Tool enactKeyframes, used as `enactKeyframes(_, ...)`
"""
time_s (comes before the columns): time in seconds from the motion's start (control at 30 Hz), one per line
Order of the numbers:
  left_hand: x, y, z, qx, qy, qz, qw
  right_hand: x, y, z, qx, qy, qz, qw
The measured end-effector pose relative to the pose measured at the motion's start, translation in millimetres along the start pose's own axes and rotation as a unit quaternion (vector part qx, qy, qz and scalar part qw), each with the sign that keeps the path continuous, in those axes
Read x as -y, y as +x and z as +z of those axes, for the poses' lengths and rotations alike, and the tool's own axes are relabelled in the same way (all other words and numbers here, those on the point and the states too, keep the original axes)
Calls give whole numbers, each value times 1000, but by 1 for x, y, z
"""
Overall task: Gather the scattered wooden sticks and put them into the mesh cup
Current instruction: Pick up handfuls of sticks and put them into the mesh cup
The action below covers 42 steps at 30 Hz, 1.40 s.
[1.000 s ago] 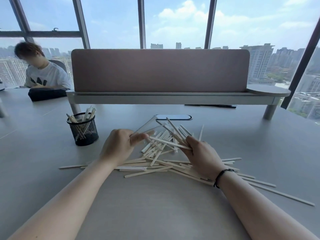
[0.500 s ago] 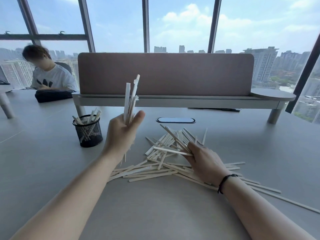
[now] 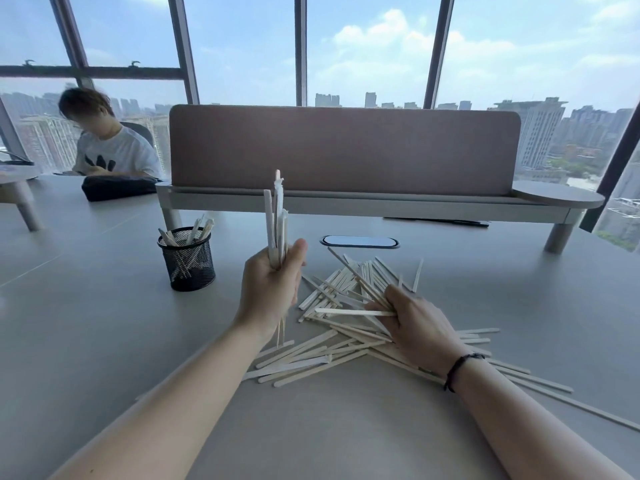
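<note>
My left hand [image 3: 270, 289] is raised above the grey table [image 3: 104, 323], fist closed around an upright bundle of wooden sticks [image 3: 275, 220]. The black mesh cup [image 3: 187, 259] stands to its left on the table, with several sticks leaning inside. A loose pile of pale wooden sticks [image 3: 332, 341] lies spread across the table between my arms. My right hand [image 3: 415, 327] rests on the pile's right side, fingers pinching several sticks that fan out toward the far left.
A brown desk divider on a grey shelf [image 3: 346, 199] crosses the table behind the pile. A cable grommet [image 3: 359, 241] sits in the table just beyond the sticks. At the far left a person [image 3: 110, 147] sits with a dark bag.
My left hand lifted a bundle of sticks off the pile and turned it upright, then lowered slightly. My right hand stayed on the pile holding its sticks.
</note>
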<state>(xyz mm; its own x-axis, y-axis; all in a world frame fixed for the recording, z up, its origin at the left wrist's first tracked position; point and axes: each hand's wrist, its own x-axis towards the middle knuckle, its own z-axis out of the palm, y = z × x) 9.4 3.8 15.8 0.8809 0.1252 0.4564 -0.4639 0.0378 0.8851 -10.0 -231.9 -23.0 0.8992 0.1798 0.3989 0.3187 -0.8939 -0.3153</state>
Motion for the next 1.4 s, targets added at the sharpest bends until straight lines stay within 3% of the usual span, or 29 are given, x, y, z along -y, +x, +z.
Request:
enactKeyframes(0.43,14,-7,-16,14,80,10,997,-6,1,4,0,-18,-11,1000)
enactKeyframes(0.73,16,-5,-15,20,17,-73,997,-2,-3,-2,25,-67,-33,997)
enactKeyframes(0.93,10,-6,-14,16,12,-70,997,0,0,-12,-1,-57,-42,997)
enactKeyframes(1.13,12,-7,-16,20,16,-58,998,9,6,-25,-72,141,18,987)
enactKeyframes(1.27,14,-7,-17,29,36,-47,998,13,9,-29,-28,213,55,975)
enactKeyframes(1.4,14,-8,-17,28,45,-44,998,10,15,-22,19,211,137,968)
